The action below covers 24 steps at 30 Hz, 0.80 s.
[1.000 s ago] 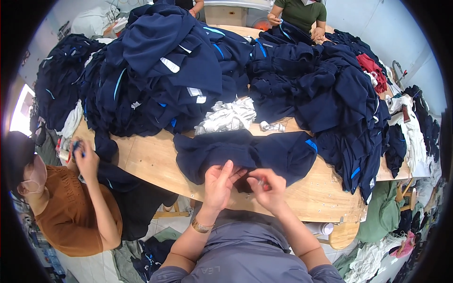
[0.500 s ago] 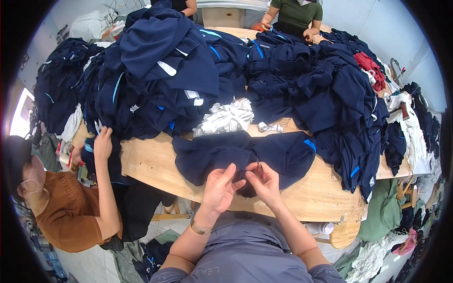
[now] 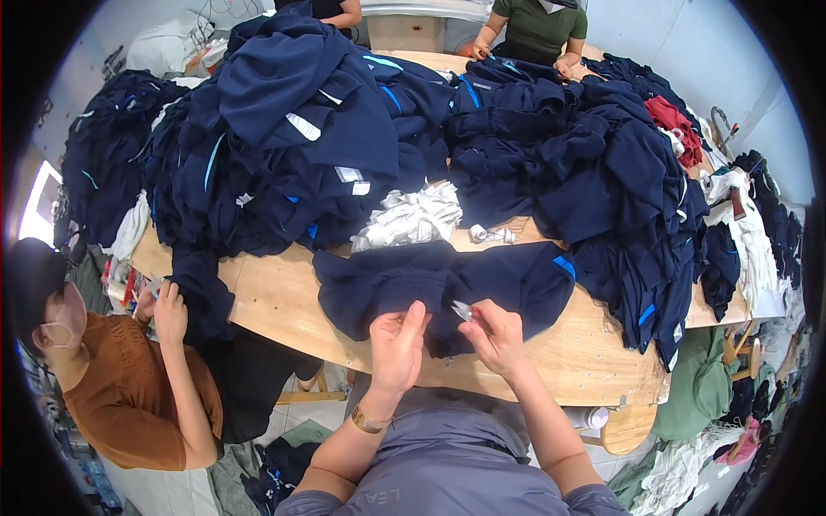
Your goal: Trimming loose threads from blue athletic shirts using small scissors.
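The dark navy-blue fabric garment is spread near the front edge of the pale, wood-topped table, directly ahead of the wearer. At far left, a co-worker in a rust-brown short-sleeved top is seated beside the table, with both hands raised near dark cloth. To the right of this position, a tall heap of navy garments with light-blue trim is piled on the table.

The left hand is placed at the garment's near edge. The forearm is angled upward and inward, and a gold-coloured wristband is worn at the wrist. The thumb is pointed upward and pressed toward the curled fingers; the cloth edge is clamped between them. Beyond the garment, a crumpled bundle of white fabric strips is located.

The right hand is held just beside the left, with its forearm slanted inward. The fingers are closed around small silver metal snips, whose blades are parted slightly and directed up and left over the garment. Farther right, a second heap of navy garments is situated.
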### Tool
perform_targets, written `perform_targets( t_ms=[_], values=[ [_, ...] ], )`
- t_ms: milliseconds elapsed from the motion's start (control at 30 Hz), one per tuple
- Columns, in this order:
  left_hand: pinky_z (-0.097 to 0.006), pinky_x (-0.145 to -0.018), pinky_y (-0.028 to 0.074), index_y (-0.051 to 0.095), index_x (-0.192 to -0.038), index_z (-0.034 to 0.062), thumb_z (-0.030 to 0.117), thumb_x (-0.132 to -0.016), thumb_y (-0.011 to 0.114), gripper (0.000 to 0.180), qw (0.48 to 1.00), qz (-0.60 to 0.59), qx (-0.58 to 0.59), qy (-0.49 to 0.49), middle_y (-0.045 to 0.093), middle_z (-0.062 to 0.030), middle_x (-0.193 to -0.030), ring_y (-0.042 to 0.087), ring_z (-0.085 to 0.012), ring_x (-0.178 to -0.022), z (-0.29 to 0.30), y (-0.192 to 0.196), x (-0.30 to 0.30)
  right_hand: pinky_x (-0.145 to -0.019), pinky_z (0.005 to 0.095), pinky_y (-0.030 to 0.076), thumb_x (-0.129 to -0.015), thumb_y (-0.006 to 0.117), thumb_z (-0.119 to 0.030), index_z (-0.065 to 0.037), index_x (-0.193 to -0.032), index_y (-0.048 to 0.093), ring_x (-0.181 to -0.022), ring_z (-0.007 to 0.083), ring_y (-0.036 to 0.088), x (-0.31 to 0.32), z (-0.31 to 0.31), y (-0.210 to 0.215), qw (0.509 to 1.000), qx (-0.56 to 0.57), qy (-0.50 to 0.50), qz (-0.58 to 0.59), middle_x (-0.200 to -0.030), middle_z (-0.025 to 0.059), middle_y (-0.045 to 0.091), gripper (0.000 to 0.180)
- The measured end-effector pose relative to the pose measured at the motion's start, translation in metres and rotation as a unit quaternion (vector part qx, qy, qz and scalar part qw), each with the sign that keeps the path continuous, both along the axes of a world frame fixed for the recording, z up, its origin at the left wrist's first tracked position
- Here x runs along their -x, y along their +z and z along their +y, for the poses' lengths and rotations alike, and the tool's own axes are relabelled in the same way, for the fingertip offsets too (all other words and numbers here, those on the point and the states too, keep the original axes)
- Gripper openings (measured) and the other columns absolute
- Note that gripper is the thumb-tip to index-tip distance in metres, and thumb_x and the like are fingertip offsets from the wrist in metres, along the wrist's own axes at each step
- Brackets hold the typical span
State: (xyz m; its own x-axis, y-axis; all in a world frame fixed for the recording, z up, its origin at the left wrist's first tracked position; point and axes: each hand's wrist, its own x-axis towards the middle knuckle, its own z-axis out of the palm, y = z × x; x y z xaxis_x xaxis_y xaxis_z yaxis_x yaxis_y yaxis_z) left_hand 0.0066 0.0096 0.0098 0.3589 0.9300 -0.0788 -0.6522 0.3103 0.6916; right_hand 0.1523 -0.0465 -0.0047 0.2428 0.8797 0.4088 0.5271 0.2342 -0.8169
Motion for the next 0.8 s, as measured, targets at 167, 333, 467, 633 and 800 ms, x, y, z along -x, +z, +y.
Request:
perform_targets(
  t_ms=[167, 333, 467, 633, 800],
  values=[
    [-0.021, -0.072, 0.043, 0.061, -0.086, 0.0, 0.008, -0.088, 0.057, 0.01, 1.0, 0.019, -0.017, 0.005, 0.061, -0.0024, -0.083, 0.053, -0.0061, -0.074, -0.003, 0.0, 0.0, -0.045, 0.0282, 0.038, -0.072, 0.07, -0.028, -0.003, -0.075, 0.054, -0.046, 0.0212, 0.05, -0.001, 0.005, 0.005, 0.99, -0.044, 0.008, -0.135, -0.059, 0.0075, 0.05, 0.03],
    [-0.018, -0.061, 0.039, 0.061, -0.083, -0.0005, 0.01, -0.087, 0.058, 0.012, 0.998, 0.052, -0.019, 0.015, 0.059, -0.0002, -0.077, 0.048, -0.0033, -0.066, -0.004, 0.001, -0.001, -0.044, 0.03, 0.039, -0.072, 0.07, -0.033, -0.006, -0.071, 0.054, -0.047, 0.0232, 0.052, -0.001, 0.006, 0.007, 0.985, -0.041, -0.002, -0.167, -0.061, 0.0059, 0.053, 0.032],
    [-0.017, -0.056, 0.034, 0.061, -0.081, -0.0006, 0.011, -0.087, 0.059, 0.013, 0.996, 0.076, -0.033, 0.019, 0.058, 0.002, -0.074, 0.045, -0.002, -0.063, -0.004, -0.001, -0.002, -0.044, 0.0302, 0.039, -0.071, 0.07, -0.034, -0.006, -0.071, 0.054, -0.047, 0.0227, 0.052, 0.0, 0.008, 0.011, 0.981, -0.047, -0.002, -0.19, -0.061, 0.0054, 0.052, 0.031],
    [-0.017, -0.055, 0.033, 0.061, -0.08, -0.0006, 0.009, -0.087, 0.059, 0.012, 0.991, 0.107, -0.079, 0.018, 0.056, 0.0041, -0.071, 0.042, -0.0009, -0.061, -0.003, -0.01, 0.002, -0.045, 0.0267, 0.037, -0.075, 0.069, -0.03, -0.004, -0.077, 0.054, -0.047, 0.0188, 0.048, -0.002, 0.006, 0.007, 0.994, -0.037, -0.009, -0.106, -0.061, 0.0057, 0.051, 0.03],
    [-0.02, -0.053, 0.036, 0.059, -0.078, -0.0029, 0.01, -0.086, 0.06, 0.015, 0.949, 0.249, -0.19, 0.037, 0.057, 0.0013, -0.066, 0.044, -0.0028, -0.06, -0.003, -0.007, 0.002, -0.047, 0.0213, 0.038, -0.075, 0.07, -0.013, -0.002, -0.087, 0.057, -0.051, 0.0069, 0.043, 0.006, 0.003, 0.02, 0.995, 0.0, -0.002, 0.105, -0.06, 0.0022, 0.051, 0.021]
  ],
)
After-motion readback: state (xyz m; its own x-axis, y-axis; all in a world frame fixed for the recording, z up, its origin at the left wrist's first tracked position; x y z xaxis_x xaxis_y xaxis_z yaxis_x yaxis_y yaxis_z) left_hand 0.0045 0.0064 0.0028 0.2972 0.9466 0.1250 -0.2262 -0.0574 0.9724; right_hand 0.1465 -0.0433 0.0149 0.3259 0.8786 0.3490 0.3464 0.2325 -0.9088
